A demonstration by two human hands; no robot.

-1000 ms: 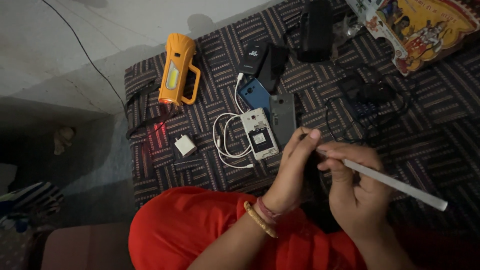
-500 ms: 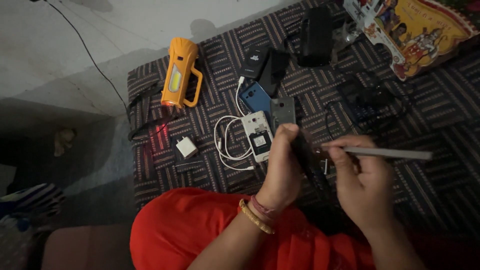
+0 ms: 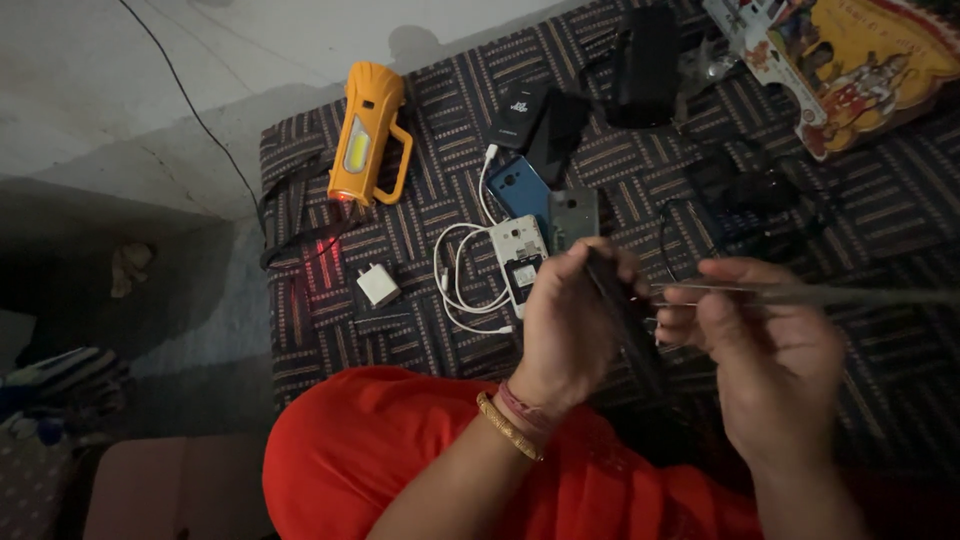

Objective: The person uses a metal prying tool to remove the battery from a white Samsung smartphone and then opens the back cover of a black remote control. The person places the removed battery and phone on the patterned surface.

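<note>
Orange torch [image 3: 365, 150], dark striped cloth [image 3: 420, 290]

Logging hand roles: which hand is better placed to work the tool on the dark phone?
Right. The right hand already holds the thin tool, tip toward the dark phone, which the left hand steadies.

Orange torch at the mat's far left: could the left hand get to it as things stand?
Probably not at once: the left hand is closed around a dark phone. Otherwise only low things, a white cable and charger, lie before the orange torch.
</note>
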